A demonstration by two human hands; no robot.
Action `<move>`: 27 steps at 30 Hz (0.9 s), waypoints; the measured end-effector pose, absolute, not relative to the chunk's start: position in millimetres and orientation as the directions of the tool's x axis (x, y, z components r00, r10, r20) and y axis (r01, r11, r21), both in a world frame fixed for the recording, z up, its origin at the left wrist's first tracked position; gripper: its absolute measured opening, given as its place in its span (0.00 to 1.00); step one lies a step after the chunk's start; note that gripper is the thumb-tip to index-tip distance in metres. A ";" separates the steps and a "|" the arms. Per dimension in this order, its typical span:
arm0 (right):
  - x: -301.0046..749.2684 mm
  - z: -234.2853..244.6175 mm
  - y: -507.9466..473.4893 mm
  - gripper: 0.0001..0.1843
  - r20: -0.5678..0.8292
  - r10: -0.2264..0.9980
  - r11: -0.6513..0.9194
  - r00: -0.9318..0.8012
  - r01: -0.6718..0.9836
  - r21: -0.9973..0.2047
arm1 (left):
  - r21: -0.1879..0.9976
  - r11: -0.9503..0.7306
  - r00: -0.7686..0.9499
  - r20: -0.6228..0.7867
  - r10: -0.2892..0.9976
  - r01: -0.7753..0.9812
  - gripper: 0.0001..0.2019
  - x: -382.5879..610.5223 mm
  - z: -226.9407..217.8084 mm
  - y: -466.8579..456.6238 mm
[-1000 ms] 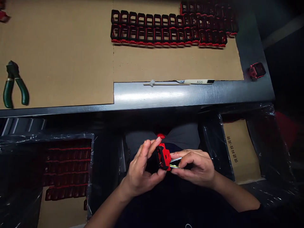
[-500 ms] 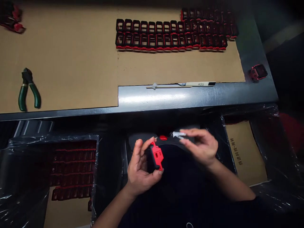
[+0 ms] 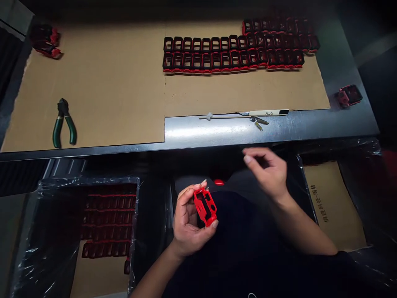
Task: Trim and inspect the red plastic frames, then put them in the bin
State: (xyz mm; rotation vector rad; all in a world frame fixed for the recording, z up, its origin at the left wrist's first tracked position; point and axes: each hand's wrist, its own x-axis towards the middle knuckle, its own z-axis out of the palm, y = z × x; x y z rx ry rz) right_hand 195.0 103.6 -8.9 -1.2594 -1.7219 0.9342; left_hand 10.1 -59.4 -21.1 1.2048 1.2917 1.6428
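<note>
My left hand (image 3: 188, 221) is shut on a red plastic frame (image 3: 205, 207), holding it upright across the fingers and thumb. Its openings show dark through the middle. My right hand (image 3: 266, 171) is raised above the steel table edge, fingers apart and holding nothing. The nearest things to it are small metal pieces (image 3: 257, 123), which lie on the steel table (image 3: 217, 132) beside a white marker labelled A55 (image 3: 268, 112). A thin pale stick (image 3: 223, 117) lies next to the marker.
Double rows of black-and-red frames (image 3: 232, 54) stand on a cardboard sheet (image 3: 93, 103), with green-handled pliers (image 3: 64, 124) to the left. Plastic-lined boxes sit below the table edge: one with stacked red parts (image 3: 108, 219), one with a cardboard sheet (image 3: 333, 203).
The small metal pieces have left my right hand and now lie on the table. My right hand has risen, empty, and my left hand has turned the red frame. The view has shifted.
</note>
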 end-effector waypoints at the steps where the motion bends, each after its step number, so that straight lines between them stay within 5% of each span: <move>1: 191.1 -4.1 85.0 0.10 -0.031 0.933 0.073 -0.358 0.273 -0.959 | 0.968 -0.248 -0.282 0.248 0.927 0.038 0.39 9.6 -22.1 -58.6; 3: 184.2 4.9 57.0 0.13 -0.268 0.758 -0.216 -0.595 0.160 -0.963 | 0.962 -0.257 -0.213 0.272 0.938 0.093 0.40 8.8 -24.9 -57.0; 5: 178.9 13.1 42.3 0.15 -0.351 0.638 -0.337 -0.685 0.161 -0.928 | 0.939 -0.292 -0.152 0.320 0.935 0.181 0.41 8.2 -28.5 -55.8; 12: 168.9 33.0 40.8 0.08 -0.306 0.708 -0.047 -0.637 0.390 -0.920 | 0.744 -0.503 -0.014 0.566 0.824 0.440 0.42 5.8 -33.0 -52.2; 27: 180.1 43.8 48.5 0.11 -0.264 0.560 0.065 -0.785 0.359 -0.931 | 0.686 -0.544 0.056 0.596 0.801 0.483 0.43 5.2 -25.7 -54.6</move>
